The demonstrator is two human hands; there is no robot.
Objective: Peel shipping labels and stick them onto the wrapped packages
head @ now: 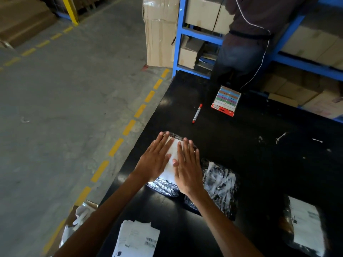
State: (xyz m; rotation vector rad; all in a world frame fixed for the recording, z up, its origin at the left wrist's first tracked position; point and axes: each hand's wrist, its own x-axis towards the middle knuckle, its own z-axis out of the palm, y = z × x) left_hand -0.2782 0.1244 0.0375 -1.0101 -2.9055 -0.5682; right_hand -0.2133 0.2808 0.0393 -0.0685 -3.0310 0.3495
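A package wrapped in shiny dark film [163, 186] lies near the left edge of the black table [259, 164]. A white shipping label [171, 164] lies flat on its top. My left hand [155, 160] and my right hand [187, 167] both rest flat on the label, fingers spread, holding nothing. A second wrapped package [220, 184] lies just right of the first, with no label visible on it. A third one [304, 225], at the near right, carries a white label. A stack of printed labels [137, 238] sits at the table's near edge.
A red marker [197, 113] and a card of coloured strips [226, 100] lie further back on the table. A person [246, 38] stands at blue shelving [178, 39] full of cardboard boxes. A box of paper scraps [78, 217] sits on the floor at left.
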